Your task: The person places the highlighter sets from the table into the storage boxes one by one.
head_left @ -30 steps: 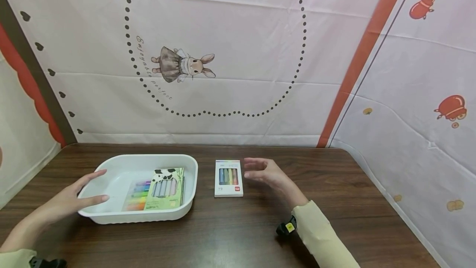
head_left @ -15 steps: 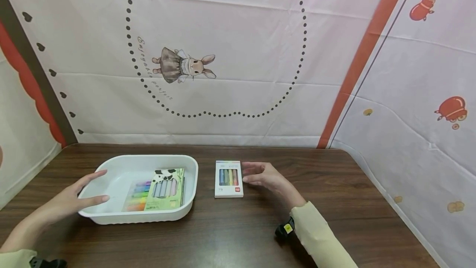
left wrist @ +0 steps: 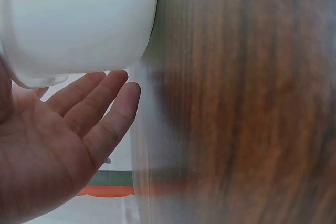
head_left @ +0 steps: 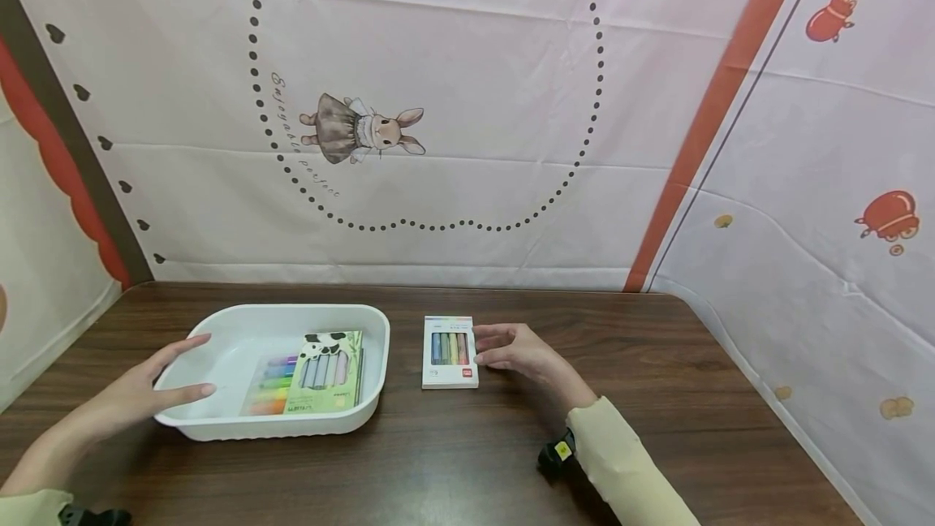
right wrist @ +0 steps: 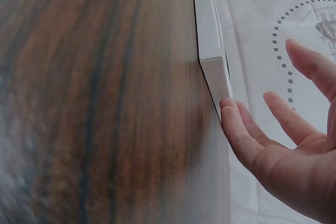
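Note:
My left hand (head_left: 139, 392) rests on the left end of a white plastic tray (head_left: 252, 428), thumb and forefinger reaching over its rim. Several of its fingers (left wrist: 100, 129) lie nearly straight at the tray's outer wall in the left wrist view. Inside the tray lies a green panda-print pack (head_left: 321, 396) with pale sticks in its window, partly over a clear pack of rainbow-coloured pens (head_left: 272, 388). A white box (head_left: 449, 380) of coloured sticks lies flat on the table. My right hand (head_left: 522, 351) touches that box's right side with its fingertips, fingers loosely bent.
The dark wood-grain table (head_left: 453, 461) ends at a printed cloth (head_left: 467, 104) hanging behind it. Another cloth side (head_left: 803, 266) hangs along the right edge. Bare wood lies between the tray and the white box.
My right hand has moved slightly left, up to the right side of the white box. The left hand, the tray and the box have stayed where they were.

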The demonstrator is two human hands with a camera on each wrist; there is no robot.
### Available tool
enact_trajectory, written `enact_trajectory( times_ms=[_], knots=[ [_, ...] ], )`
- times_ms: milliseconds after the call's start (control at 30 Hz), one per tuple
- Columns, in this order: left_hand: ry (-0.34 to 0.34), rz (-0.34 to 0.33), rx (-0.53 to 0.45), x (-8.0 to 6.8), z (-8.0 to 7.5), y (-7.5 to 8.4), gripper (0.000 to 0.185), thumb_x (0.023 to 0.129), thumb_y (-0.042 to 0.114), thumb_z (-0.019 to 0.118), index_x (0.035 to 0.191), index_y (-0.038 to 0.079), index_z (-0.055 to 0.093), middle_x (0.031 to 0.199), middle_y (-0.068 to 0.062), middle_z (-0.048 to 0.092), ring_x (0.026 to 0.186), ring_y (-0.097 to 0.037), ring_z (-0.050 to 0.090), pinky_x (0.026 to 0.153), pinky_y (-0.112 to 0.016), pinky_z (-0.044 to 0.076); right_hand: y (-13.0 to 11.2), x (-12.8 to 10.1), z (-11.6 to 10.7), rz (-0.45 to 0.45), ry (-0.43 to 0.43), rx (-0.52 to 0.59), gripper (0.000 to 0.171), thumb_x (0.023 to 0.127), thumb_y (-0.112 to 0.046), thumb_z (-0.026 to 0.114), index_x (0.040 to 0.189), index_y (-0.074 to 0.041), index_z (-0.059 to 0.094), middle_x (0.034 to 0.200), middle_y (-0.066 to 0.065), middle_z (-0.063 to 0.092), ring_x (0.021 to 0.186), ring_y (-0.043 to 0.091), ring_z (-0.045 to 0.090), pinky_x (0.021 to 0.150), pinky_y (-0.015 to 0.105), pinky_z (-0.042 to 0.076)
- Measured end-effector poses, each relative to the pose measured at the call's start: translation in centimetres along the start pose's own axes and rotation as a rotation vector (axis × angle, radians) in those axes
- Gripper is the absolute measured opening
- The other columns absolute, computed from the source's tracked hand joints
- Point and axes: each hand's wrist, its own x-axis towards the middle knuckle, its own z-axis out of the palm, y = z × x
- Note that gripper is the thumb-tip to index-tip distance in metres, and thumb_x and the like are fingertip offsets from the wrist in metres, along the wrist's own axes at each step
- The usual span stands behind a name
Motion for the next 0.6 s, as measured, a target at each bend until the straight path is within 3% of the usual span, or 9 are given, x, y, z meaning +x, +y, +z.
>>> enact_trajectory(
  times_ms=[600],
  knots=[
    [-0.002, -0.012, -0.008, 0.14, -0.04, -0.08, 0.082, 0.088, 0.038, 0.057, 0.145, 0.006, 0.008, 0.139, -0.041, 0.007, 0.119, -0.059, 0.014, 0.082, -0.069, 0.025, 0.01, 0.38, 0.6, 0.026, 0.013, -0.089, 0.054, 0.074, -0.007, 0.073, 0.125, 0.0, 0.053, 0.121, 0.022, 0.052, 0.099, 0.02, 0.056, 0.08, 0.033, 0.051]
  ],
)
